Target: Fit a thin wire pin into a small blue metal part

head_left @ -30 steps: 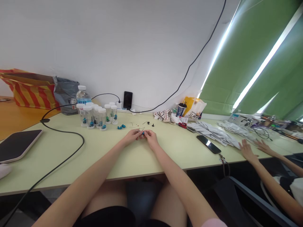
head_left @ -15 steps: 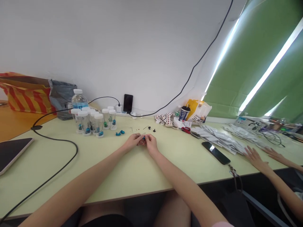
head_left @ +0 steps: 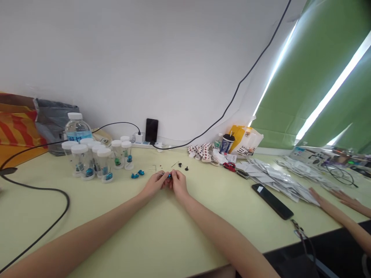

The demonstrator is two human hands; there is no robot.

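My left hand and my right hand meet fingertip to fingertip over the pale green table. Both are pinched on a tiny blue part held between them, with a thin metal wire sticking out to the left. Just beyond the hands lie two loose blue parts, small black pieces and thin metal pins. A cluster of clear vials with white caps, several holding blue or green parts, stands to the left.
A water bottle, grey bag and striped bag sit back left. A black cable loops across the left. A black phone, white packets, cup and yellow bag lie right. Another person's hands rest far right.
The view has shifted up and to the right, so the table items slid left and down. My hands stayed together on the small blue part.
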